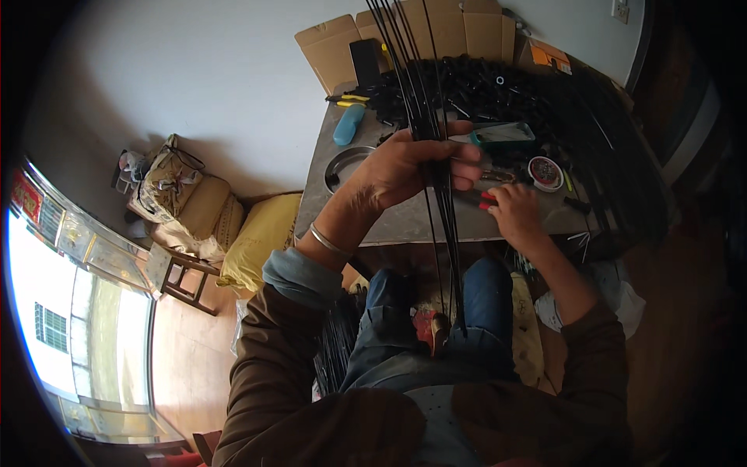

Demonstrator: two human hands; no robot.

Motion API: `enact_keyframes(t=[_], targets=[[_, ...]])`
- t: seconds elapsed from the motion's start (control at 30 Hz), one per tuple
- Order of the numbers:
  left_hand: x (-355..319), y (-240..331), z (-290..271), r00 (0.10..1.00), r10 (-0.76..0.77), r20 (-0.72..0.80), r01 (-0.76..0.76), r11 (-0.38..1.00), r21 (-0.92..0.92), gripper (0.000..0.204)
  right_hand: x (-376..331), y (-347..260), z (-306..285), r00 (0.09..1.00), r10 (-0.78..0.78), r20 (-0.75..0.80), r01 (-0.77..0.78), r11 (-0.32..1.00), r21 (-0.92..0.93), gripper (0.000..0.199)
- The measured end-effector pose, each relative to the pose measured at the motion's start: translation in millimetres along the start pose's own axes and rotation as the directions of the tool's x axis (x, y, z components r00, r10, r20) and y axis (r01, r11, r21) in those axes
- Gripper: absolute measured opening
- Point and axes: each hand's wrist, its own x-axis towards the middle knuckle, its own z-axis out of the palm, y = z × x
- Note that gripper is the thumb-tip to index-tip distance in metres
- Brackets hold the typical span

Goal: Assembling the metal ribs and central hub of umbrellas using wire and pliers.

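My left hand [420, 159] is closed round a bundle of long, thin black rods [447, 226], held upright over the table's near edge. The rods fan out above the fist, and their lower ends hang down between my knees. Just right of the bundle, my right hand [515, 212] is closed on red-handled pliers [488, 200], whose dark jaws point left toward the rods. The jaws are blurred, so I cannot tell whether they touch a rod. A round tub of small pieces [545, 173] and a teal box [502, 135] lie beyond my right hand.
A heap of short black parts [475, 89] covers the back of the grey table [389, 222], before cardboard [331, 50]. Long black rods [615, 156] lie at the right. A blue case [348, 124] sits at the left. Sacks [268, 233] and a wooden stool [183, 280] stand left.
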Motion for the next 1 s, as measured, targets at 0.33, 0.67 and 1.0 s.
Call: enact_keyframes(t=[0.33, 0.67, 1.0], targets=[[-37.2, 0.2, 19.3, 0.973, -0.071, 0.221, 0.068, 0.997, 0.018, 0.038, 78.7, -70.0, -57.9, 0.934, -0.322, 0.153, -0.093, 0.193, 0.977, 0.037], [-46.4, -36.0, -24.5, 0.990, -0.084, 0.114, 0.080, 0.996, 0.044, 0.026, 179.6, -36.9, 1.1, 0.898, -0.397, -0.188, 0.420, 0.901, 0.104, 0.051], [-15.7, -120.3, -83.1, 0.973, -0.210, 0.099, 0.224, 0.961, -0.163, 0.029, 153.5, -31.5, -38.5, 0.838, -0.461, 0.292, -0.401, -0.157, 0.903, 0.054]])
